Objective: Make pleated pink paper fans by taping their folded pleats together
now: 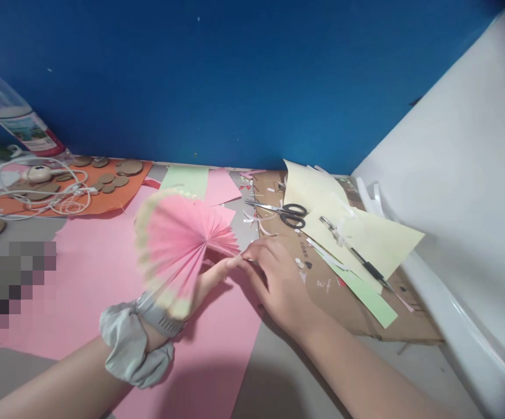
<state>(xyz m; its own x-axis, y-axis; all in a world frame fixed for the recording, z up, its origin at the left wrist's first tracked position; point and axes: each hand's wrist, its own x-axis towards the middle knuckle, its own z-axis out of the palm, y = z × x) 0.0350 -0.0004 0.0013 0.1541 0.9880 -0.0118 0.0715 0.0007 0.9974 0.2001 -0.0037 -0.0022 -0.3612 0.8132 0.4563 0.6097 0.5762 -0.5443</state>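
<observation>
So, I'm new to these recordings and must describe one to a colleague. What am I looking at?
There is no machine here: a person works with two bare hands. The single picture comes from a camera worn on the head, looking forward and down.

The left hand is mostly hidden behind a pink folded paper fan with a pale yellow-green edge, and seems to hold it up. The right hand meets it at the fingertips; whether anything is pinched there, I can't tell.

Below lies a large pink sheet on a grey table. To the right, scissors lie partly on brown cardboard, and a pen rests across cream paper. To the left are a bottle, white earphones and an orange sheet with brown discs.
</observation>
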